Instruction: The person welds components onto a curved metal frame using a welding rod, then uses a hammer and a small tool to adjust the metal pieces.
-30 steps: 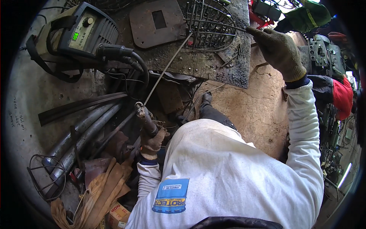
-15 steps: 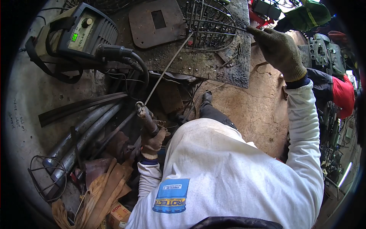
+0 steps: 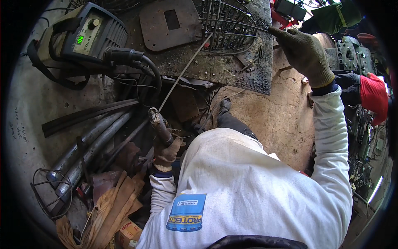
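Left hand [image 3: 166, 152] grips electrode holder [image 3: 162, 129], its welding electrode [image 3: 182, 74] angled to the round wire frame [image 3: 234, 34] on the bench [image 3: 261, 79]. Right hand [image 3: 306, 54] holds steel rod [image 3: 248, 26] end at fingertips. Many bars placed; no arc; held rod's joint looks unfinished, though tip contact is unclear.

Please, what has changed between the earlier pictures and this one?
The upper end of the thin rod has shifted slightly right; a co-worker's red clothing, slightly upward. Unchanged: the left hand grips the holder; the right hand stays at the dark bar.
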The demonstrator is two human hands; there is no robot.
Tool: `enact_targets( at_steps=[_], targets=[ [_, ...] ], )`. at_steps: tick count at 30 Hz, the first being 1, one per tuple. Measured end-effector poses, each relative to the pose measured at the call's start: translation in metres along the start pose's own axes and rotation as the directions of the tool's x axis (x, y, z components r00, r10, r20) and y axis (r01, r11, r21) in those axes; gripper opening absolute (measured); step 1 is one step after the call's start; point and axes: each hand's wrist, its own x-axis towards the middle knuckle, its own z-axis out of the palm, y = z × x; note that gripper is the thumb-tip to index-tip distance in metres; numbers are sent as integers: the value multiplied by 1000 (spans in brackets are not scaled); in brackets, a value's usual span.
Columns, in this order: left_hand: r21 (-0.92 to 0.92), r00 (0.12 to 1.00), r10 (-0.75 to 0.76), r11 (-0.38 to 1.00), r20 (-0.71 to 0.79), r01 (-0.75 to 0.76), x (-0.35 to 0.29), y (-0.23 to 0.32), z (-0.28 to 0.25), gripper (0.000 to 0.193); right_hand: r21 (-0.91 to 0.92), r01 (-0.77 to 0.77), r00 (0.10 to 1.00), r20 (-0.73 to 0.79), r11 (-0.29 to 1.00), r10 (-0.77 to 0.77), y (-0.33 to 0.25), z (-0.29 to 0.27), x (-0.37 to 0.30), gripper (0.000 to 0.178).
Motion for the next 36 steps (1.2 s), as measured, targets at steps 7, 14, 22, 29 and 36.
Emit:
enact_targets(
  at_steps=[7,14,22,29,36],
  targets=[
    [-46,1000,11,999,2,-11,2,5,1,24,8,-8,1000,24,1000,8,-2,-3,2,30],
    [14,999,-25,1000,38,25,6,-1,-3,25,49,-13,1000,29,999,11,-1,-2,-1,41],
    [74,998,-67,995,22,65,6,-7,-7,30,67,-101,989,114,993,93,-14,-20,6,29],
    [-39,999,-38,998,31,40,1,-15,-4,37,84,56,998,-34,995,-53,-4,-8,2,29],
    [101,994,-107,989,5,106,-1,6,1,37,40,174,976,-140,984,-167,-2,-5,5,31]
  ],
)
